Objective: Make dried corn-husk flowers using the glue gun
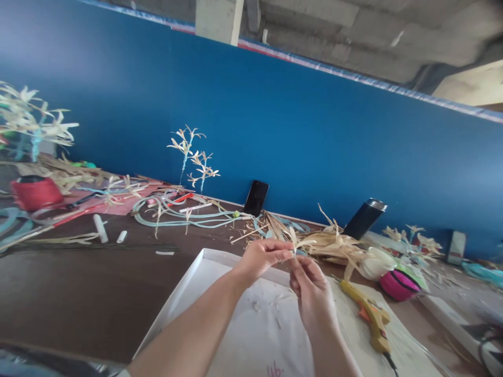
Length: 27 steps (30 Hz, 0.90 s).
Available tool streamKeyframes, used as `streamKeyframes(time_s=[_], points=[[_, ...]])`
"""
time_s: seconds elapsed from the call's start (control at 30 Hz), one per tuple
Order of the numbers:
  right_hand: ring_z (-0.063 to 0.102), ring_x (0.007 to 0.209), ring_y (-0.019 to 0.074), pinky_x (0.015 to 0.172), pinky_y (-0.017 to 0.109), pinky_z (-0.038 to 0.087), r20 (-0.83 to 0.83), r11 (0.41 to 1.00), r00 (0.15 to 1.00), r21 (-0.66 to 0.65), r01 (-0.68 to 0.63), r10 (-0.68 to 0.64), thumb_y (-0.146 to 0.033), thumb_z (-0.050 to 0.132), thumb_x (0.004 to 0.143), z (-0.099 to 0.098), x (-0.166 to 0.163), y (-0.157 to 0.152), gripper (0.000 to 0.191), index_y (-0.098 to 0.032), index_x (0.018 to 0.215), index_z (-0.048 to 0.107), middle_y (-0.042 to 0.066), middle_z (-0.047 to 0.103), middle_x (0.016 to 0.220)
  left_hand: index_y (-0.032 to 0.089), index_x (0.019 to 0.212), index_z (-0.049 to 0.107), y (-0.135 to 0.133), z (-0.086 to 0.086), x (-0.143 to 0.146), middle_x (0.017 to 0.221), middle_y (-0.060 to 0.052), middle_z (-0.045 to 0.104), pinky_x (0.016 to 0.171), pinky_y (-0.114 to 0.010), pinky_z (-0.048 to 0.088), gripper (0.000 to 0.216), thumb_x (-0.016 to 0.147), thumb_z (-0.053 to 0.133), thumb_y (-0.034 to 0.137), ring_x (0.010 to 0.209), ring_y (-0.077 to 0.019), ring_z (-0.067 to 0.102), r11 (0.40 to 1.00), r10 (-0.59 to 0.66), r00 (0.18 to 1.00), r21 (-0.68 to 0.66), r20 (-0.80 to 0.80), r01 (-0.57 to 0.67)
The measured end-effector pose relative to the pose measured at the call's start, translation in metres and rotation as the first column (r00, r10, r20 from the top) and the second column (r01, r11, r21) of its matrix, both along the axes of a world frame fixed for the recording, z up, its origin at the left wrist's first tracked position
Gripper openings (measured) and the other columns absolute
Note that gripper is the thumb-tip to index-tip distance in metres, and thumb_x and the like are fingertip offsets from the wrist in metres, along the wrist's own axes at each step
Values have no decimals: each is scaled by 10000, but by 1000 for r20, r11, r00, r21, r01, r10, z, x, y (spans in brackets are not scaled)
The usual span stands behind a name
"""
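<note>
My left hand (260,257) and my right hand (311,285) meet above a white tray (184,288). Both pinch a small dried-husk flower (299,242) with thin pale petals that fan upward. The left fingertips grip its base from the left, and the right fingers close on it from below. A yellow glue gun (369,315) lies on the tray just right of my right hand.
A heap of dried husk strips (334,243) lies behind the hands. A black phone (255,198) leans on the blue wall, with a dark tumbler (363,218) further right. Finished husk flowers (194,157) stand upright, teal cords (176,214) coil nearby. A pink pouch (398,285) and a red container (35,192) sit at the sides.
</note>
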State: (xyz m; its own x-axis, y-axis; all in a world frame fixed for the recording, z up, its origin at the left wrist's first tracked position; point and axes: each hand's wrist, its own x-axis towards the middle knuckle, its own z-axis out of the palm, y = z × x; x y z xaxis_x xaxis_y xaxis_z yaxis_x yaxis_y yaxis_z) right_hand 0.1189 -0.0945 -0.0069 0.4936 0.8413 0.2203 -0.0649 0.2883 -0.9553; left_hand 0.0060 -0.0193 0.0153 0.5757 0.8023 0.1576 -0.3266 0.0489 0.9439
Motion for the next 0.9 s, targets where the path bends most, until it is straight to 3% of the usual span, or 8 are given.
streamKeyframes(time_s=[0.33, 0.57, 0.9], points=[[323, 453, 77, 434, 215, 205, 137, 997, 990, -71, -25, 34, -439, 675, 721, -1, 1, -2, 270, -187, 801, 618, -54, 408, 495, 130, 645, 680, -1, 5, -5, 751, -38, 597, 708, -247, 438, 231, 596, 759, 341, 749, -142, 557, 997, -23, 997, 71, 78, 18], [310, 451, 74, 434, 216, 197, 174, 997, 985, -72, -10, 23, -440, 655, 738, -1, 0, -2, 266, -186, 809, 618, -57, 393, 488, 136, 630, 687, 0, 5, -5, 734, -37, 595, 731, -255, 436, 163, 637, 740, 291, 736, -131, 565, 973, 37, 995, 224, 92, -57], [336, 462, 81, 442, 220, 235, 265, 998, 964, -59, 12, 5, -432, 637, 758, 0, 1, -4, 239, -201, 810, 605, -58, 402, 502, 139, 660, 699, 1, 6, -7, 711, -39, 581, 685, -241, 427, 162, 659, 730, 298, 705, -120, 537, 937, 57, 995, 339, 85, -83]])
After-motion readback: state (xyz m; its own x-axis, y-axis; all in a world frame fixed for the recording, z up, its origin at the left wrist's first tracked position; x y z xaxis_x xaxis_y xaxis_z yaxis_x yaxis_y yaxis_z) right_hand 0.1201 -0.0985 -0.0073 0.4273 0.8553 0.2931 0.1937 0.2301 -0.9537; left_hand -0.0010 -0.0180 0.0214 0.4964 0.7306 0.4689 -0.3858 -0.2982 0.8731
